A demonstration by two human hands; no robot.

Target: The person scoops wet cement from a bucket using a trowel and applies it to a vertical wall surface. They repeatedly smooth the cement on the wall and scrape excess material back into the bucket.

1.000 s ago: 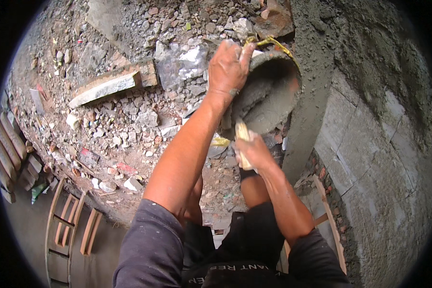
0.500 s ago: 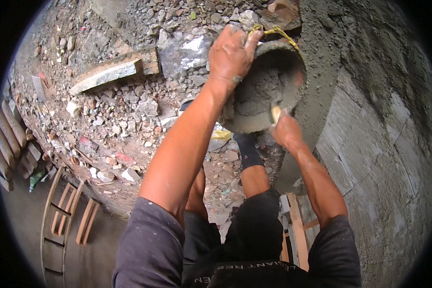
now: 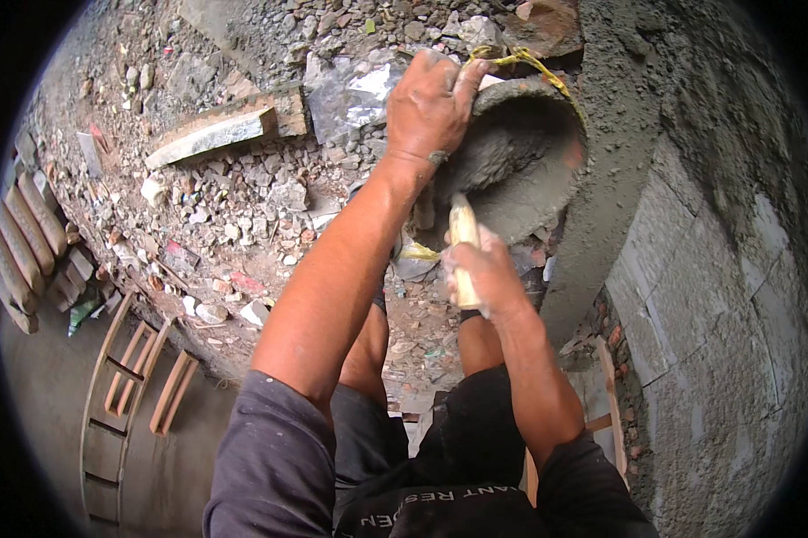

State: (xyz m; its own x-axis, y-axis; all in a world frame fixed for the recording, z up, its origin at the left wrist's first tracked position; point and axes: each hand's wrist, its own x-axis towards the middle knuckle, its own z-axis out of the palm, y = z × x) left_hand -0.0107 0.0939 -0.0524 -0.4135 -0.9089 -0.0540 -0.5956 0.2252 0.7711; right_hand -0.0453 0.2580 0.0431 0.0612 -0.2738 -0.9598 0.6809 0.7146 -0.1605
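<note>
A round bucket [image 3: 561,197] caked with grey mortar is tilted toward me, its mouth facing my body. My left hand [image 3: 426,106] is closed on its upper left rim, beside a yellow rope [image 3: 531,61] tied along the far edge. In my right hand [image 3: 492,273] is a trowel [image 3: 464,240], its pale wooden handle wrapped by my fingers. The trowel's front end is inside the bucket, where a heap of wet mortar [image 3: 498,152] covers the blade from sight.
Rubble and stones [image 3: 216,202] cover the ground at left, with a broken slab [image 3: 211,139] and a clear plastic sheet [image 3: 355,99]. A wooden ladder [image 3: 108,421] and stacked sacks [image 3: 23,238] lie lower left. A rough plastered wall [image 3: 718,296] runs along the right.
My right hand has come left and nearer my body, swinging the trowel handle toward upright in view. Mortar has bunched up inside the bucket. My left hand keeps its grip on the rim.
</note>
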